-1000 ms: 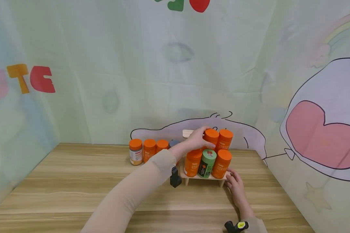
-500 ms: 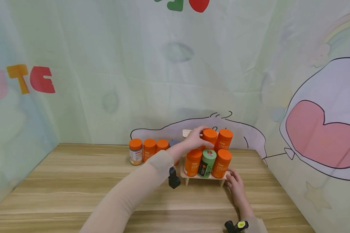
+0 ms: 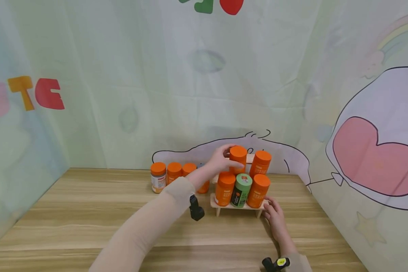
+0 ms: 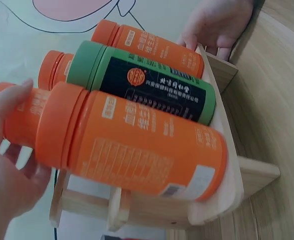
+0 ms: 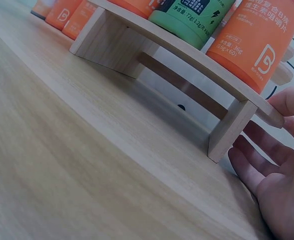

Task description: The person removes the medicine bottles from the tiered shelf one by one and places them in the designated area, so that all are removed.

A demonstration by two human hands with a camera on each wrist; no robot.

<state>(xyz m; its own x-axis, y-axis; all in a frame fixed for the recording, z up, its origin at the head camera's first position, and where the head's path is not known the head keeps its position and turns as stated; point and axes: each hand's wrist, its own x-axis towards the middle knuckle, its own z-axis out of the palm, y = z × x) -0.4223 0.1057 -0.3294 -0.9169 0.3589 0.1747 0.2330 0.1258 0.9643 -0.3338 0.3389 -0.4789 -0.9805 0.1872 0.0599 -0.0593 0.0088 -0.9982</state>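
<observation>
My left hand [image 3: 221, 159] grips an orange bottle [image 3: 238, 160] around its upper part, above the back tier of a two-step wooden rack [image 3: 239, 206]. Another orange bottle [image 3: 260, 162] stands to its right on that tier. Along the front tier are an orange bottle [image 3: 224, 192], a green bottle [image 3: 241, 190] with a dark label, and a second orange one [image 3: 258, 193]. My right hand [image 5: 282, 165] holds the rack's right end, one digit above the board and other fingers below it. In the left wrist view, the front bottles partly hide the held bottle [image 4: 24, 112].
Left of the rack, a row of orange-capped bottles stands on the wood-grain table [image 3: 105, 211], including a clear one with a white label [image 3: 158, 177]. My left forearm partly covers this row. A printed cloth [image 3: 122, 94] hangs behind and at the sides.
My left hand has moved left and slightly up with the orange bottle, leaving a gap between it and the other back-tier bottle. My right hand has stayed on the rack.
</observation>
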